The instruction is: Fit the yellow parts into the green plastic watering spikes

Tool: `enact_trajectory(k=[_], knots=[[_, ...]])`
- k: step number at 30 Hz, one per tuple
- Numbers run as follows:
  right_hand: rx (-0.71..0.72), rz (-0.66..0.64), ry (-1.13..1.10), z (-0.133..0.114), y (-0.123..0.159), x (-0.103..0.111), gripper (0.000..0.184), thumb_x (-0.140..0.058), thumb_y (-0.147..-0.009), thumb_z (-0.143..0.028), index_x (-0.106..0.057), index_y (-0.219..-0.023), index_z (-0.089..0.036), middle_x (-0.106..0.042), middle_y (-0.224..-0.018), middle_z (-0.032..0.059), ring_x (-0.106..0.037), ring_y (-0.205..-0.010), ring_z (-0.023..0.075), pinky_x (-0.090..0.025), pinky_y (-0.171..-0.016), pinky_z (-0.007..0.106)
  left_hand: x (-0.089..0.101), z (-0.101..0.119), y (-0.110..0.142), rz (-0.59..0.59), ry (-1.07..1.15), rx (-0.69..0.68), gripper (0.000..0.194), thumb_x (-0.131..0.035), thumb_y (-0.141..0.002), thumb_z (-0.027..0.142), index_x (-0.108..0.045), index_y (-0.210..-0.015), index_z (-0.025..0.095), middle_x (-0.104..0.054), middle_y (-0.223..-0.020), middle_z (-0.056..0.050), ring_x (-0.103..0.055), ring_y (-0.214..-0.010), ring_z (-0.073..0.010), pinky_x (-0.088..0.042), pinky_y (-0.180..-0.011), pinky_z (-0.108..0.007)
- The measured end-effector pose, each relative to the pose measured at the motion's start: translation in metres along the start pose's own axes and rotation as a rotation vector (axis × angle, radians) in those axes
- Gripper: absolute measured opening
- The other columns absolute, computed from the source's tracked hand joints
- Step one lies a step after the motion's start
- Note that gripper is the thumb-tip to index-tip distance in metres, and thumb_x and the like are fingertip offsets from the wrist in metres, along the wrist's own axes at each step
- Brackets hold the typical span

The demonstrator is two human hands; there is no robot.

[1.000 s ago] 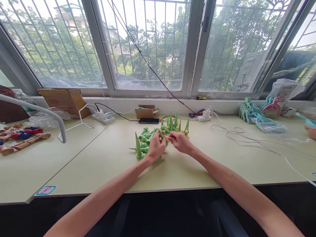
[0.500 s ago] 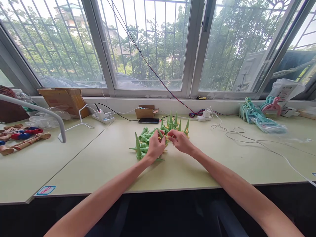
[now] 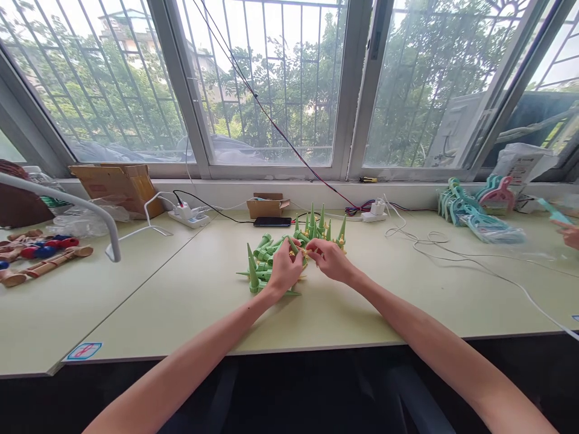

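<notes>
Closed around a green plastic cone (image 3: pixel 293 245), my left hand (image 3: pixel 284 268) is at the middle of the table. A small yellow piece (image 3: pixel 304 253) shows at the cone's lower end, between the two hands. My right hand (image 3: pixel 333 260) pinches this yellow piece with thumb and fingertips. Left of my hands lies a pile of green cones (image 3: pixel 263 264), some on their sides. Behind my right hand, several green cones (image 3: pixel 312 223) stand point up with yellow parts at their bases. My fingers partly hide the held pieces.
A black phone (image 3: pixel 272 222) lies behind the cones, before a small cardboard box (image 3: pixel 268 207). Power strips (image 3: pixel 189 217) and white cables (image 3: pixel 436 241) spread over the table. Teal hangers (image 3: pixel 456 205) sit at right, where another person's hand (image 3: pixel 570 234) holds a teal piece. Wooden toys (image 3: pixel 58 260) lie left.
Another person's hand with a teal piece has come into view at the right edge. My own hands keep nearly the same position and hold.
</notes>
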State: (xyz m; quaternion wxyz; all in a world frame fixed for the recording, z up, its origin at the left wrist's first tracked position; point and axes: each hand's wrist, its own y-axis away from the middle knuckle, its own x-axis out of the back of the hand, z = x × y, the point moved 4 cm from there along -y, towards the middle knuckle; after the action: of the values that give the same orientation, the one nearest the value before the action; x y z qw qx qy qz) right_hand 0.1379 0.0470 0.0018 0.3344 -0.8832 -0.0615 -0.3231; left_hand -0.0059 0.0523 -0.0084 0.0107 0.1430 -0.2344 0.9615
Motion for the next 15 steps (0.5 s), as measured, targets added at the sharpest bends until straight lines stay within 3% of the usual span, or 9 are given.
enact_trajectory(k=[15], knots=[[-0.001,-0.003,-0.014,-0.0007,-0.0006,0.0001,0.016,-0.049,-0.092,-0.029,-0.059,-0.088,-0.018,-0.063,-0.079,0.0031,-0.049,-0.061,0.0120,-0.037,-0.062,0.025,0.0002,0.0010,0.0001,0.010,0.010,0.004,0.017,-0.057,-0.078,0.025,-0.053,-0.092,0.018,-0.061,-0.086,-0.003,-0.052,-0.052,-0.0076,-0.040,-0.049,-0.021]])
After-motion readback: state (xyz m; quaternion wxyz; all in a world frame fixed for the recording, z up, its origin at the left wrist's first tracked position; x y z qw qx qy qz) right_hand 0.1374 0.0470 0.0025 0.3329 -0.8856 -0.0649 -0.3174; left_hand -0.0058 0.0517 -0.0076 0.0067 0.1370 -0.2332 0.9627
